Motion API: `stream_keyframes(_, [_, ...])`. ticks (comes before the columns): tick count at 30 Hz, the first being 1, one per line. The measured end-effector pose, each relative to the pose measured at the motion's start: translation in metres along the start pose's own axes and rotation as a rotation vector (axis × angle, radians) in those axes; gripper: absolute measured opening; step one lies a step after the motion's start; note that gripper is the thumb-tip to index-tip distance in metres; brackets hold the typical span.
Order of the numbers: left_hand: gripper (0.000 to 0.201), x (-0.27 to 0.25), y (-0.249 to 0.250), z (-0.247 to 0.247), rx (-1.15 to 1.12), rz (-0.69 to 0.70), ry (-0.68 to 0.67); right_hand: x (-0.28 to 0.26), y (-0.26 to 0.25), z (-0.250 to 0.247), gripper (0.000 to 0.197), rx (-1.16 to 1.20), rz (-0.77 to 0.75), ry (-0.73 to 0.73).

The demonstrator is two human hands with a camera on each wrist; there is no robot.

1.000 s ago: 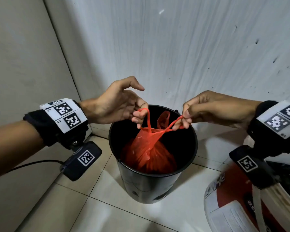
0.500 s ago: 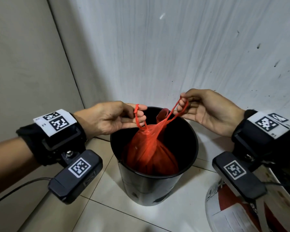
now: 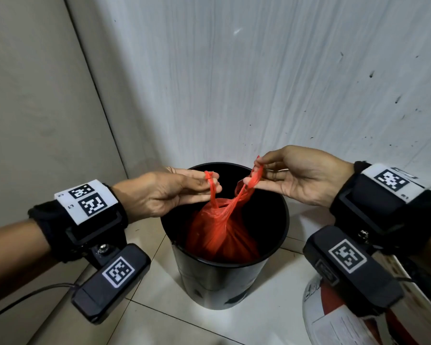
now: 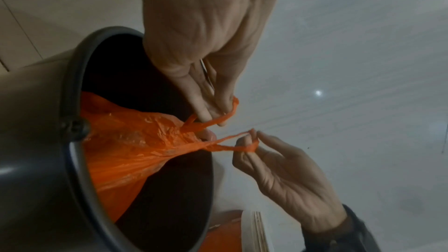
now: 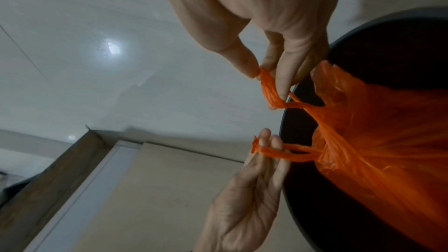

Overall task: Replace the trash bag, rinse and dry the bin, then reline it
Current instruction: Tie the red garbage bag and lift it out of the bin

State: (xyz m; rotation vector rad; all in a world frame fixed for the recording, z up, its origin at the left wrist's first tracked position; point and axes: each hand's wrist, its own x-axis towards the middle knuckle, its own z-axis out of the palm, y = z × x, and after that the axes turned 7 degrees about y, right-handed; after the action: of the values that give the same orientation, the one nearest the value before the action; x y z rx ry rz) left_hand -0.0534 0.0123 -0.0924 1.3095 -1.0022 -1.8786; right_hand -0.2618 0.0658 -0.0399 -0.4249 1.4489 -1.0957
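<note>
A black round bin (image 3: 222, 285) stands on the tiled floor in a wall corner. Inside it sits a full red plastic bag (image 3: 219, 235), its mouth gathered and its two thin handles pulled up above the rim. My left hand (image 3: 210, 181) pinches the left handle loop between thumb and fingers. My right hand (image 3: 255, 174), palm turned up, pinches the right handle loop. The left wrist view shows the bag (image 4: 135, 141) in the bin (image 4: 31, 141), with the left hand (image 4: 218, 114) above the right hand (image 4: 252, 141). In the right wrist view the right hand (image 5: 266, 81) and left hand (image 5: 266, 147) each hold a handle.
A white and red bucket (image 3: 334, 322) stands close at the bin's right. A grey wall (image 3: 259, 83) rises right behind the bin, and a beige wall (image 3: 30, 120) closes the left side. A black cable (image 3: 30, 295) trails from my left wrist.
My right hand has turned palm up and risen a little while keeping its handle. My left hand has rolled flatter, still pinching its handle. The bag stays in the bin.
</note>
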Motion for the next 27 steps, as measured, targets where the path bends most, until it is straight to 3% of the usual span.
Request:
stream_keyframes(8, [0.027, -0.003, -0.013, 0.009, 0.128, 0.078, -0.014, 0.002, 0.005, 0.008, 0.006, -0.081, -0.033, 0.039])
stream_keyframes(15, [0.037, 0.000, -0.018, 0.016, 0.213, 0.126, -0.019, -0.002, 0.008, 0.009, 0.005, -0.210, -0.158, 0.092])
stream_keyframes(27, [0.019, 0.007, -0.026, 0.030, 0.322, 0.239, 0.064, -0.014, -0.002, 0.015, 0.015, -0.287, -0.317, 0.130])
